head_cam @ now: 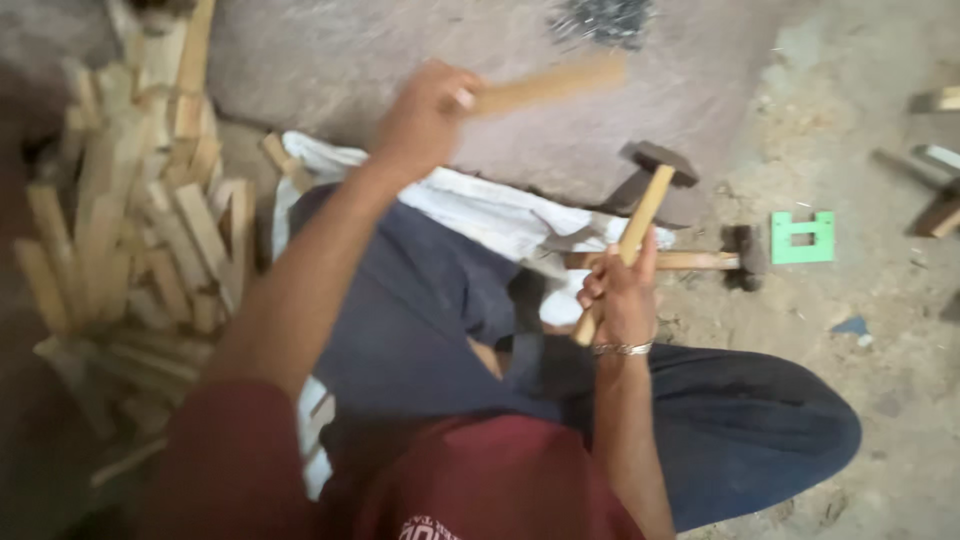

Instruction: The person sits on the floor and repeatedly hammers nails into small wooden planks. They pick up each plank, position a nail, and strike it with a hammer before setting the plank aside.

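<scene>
The right hand (622,290) was clamped around the wooden handle of a hammer (640,215), its dark head raised above the fist, with a second hammer (700,261) lying on the ground just beyond it. The left hand (420,120) was closed on one end of a wooden strip (545,88) (blurred), which stuck out to its right, a pile of wooden strips (130,210) lying below and to its left.

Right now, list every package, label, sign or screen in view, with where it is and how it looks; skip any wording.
White print: on the red shirt, bottom edge of view, small and partly cut off.
White sack: lying on the floor under the legs, crumpled cloth, no marking visible.
Green plastic piece: on the floor at right, squarish with cutouts, no label visible.
No signs or screens.
</scene>
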